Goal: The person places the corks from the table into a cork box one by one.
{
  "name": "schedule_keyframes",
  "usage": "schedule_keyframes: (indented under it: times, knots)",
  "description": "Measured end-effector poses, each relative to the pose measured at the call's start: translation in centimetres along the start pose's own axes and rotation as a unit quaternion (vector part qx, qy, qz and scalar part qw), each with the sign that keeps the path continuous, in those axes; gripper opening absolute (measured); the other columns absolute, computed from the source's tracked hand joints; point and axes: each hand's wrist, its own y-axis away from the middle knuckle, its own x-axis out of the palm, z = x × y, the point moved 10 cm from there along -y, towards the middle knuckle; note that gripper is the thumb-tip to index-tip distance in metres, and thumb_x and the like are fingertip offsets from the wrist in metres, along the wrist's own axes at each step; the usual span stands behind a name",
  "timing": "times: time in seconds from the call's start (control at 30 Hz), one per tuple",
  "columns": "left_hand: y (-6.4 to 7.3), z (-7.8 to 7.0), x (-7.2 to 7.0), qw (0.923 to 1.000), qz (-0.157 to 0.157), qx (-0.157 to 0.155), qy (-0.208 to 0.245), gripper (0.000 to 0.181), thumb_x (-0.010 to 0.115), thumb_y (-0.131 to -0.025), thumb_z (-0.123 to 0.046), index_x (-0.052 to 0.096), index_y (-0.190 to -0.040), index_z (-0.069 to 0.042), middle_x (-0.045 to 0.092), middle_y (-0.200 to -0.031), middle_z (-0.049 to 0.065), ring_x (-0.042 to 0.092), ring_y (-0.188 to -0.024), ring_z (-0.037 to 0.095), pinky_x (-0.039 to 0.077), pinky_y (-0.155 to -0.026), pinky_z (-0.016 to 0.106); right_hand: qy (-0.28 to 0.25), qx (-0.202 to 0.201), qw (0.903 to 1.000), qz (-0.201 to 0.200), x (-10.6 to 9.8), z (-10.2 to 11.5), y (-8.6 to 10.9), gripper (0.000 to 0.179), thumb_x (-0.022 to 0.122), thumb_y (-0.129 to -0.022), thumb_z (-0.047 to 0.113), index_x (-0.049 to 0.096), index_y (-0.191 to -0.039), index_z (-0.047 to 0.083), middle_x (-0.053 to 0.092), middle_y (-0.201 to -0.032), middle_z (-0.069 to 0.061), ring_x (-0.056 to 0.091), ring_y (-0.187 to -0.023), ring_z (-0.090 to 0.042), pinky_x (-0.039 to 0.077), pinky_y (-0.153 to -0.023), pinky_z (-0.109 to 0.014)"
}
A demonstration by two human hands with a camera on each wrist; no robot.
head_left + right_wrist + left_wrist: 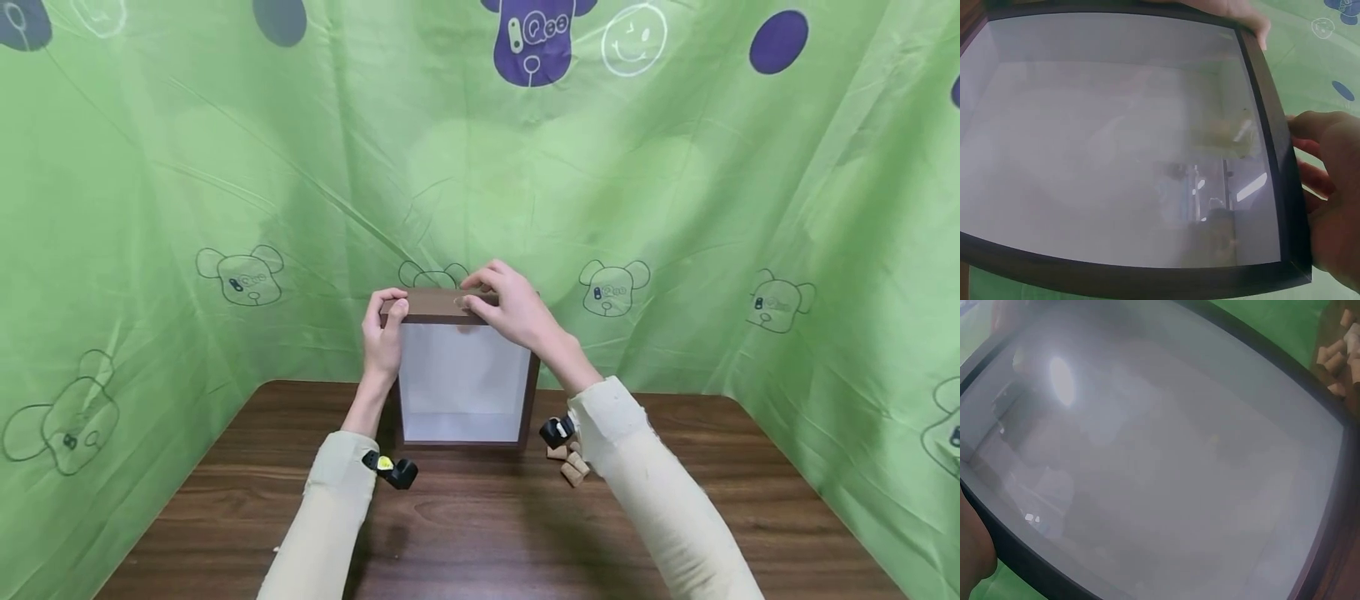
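Note:
A brown shadow box frame [465,379] with a clear front and white inside stands upright on the table. My left hand [384,337] grips its upper left corner, the thumb on the top edge and the fingers round the side. Over the top edge is my right hand [513,308], its thumb and fingers spread apart beside a small round opening [460,302]. Nothing shows between those fingers. Just below the opening, a small tan blur appears behind the front; whether it is an object or a reflection is unclear. Both wrist views show the front pane with reflections.
Several corks [573,471] lie on the wooden table [465,525] to the right of the frame, partly hidden by the right wrist camera [557,431]. A green printed curtain [337,208] hangs behind and along both sides.

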Motion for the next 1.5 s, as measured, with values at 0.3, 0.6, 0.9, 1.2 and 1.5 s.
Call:
schedule_keyframes:
  times: [0.3, 0.6, 0.9, 1.2, 1.5]
  knots:
    - [0.4, -0.1, 0.2, 1.0, -0.003, 0.008, 0.006, 0.034, 0.055, -0.095, -0.017, 0.057, -0.117, 0.008, 0.056, -0.097, -0.01, 0.05, -0.097, 0.006, 0.037, -0.092, 0.027, 0.008, -0.03, 0.9987, -0.041, -2.6, 0.4, 2.6, 0.021, 0.065, -0.094, 0.017, 0.069, -0.113, 0.009, 0.064, -0.112, -0.004, 0.061, -0.107, -0.021, 0.048, -0.099, -0.039]
    - [0.7, -0.8, 0.1, 0.9999, -0.005, 0.013, -0.005, 0.033, 0.054, -0.095, -0.017, 0.057, -0.116, 0.008, 0.056, -0.097, -0.009, 0.05, -0.098, 0.005, 0.036, -0.091, 0.026, 0.009, -0.043, 0.9958, -0.081, -4.8, -0.1, 5.7, 0.019, 0.066, -0.094, 0.016, 0.07, -0.111, 0.009, 0.065, -0.11, -0.004, 0.062, -0.104, -0.021, 0.049, -0.096, -0.04]
    - [0.8, -1.0, 0.2, 0.9999, -0.006, 0.012, -0.001, 0.033, 0.054, -0.095, -0.016, 0.057, -0.116, 0.009, 0.055, -0.095, -0.009, 0.049, -0.097, 0.006, 0.036, -0.091, 0.027, 0.017, -0.027, 0.9933, -0.111, -6.2, -1.6, 8.4, 0.019, 0.067, -0.092, 0.014, 0.071, -0.111, 0.01, 0.065, -0.108, -0.002, 0.059, -0.102, -0.018, 0.048, -0.095, -0.041]
    - [1.0, -0.9, 0.2, 0.9999, -0.001, 0.012, 0.009, 0.033, 0.054, -0.095, -0.017, 0.056, -0.115, 0.009, 0.055, -0.089, -0.011, 0.05, -0.091, 0.006, 0.038, -0.088, 0.026, 0.017, -0.011, 0.9871, -0.159, -7.9, -3.0, 10.7, 0.018, 0.068, -0.091, 0.012, 0.072, -0.108, 0.009, 0.064, -0.106, -0.003, 0.06, -0.101, -0.017, 0.047, -0.093, -0.036]
    - [0.9, -1.1, 0.2, 0.9998, -0.003, 0.017, 0.0, 0.034, 0.054, -0.095, -0.017, 0.056, -0.116, 0.01, 0.055, -0.096, -0.009, 0.049, -0.095, 0.006, 0.037, -0.089, 0.026, 0.027, 0.002, 0.9871, -0.158, -8.5, -4.5, 13.2, 0.018, 0.068, -0.091, 0.01, 0.071, -0.108, 0.008, 0.064, -0.105, -0.003, 0.058, -0.099, -0.016, 0.045, -0.09, -0.029]
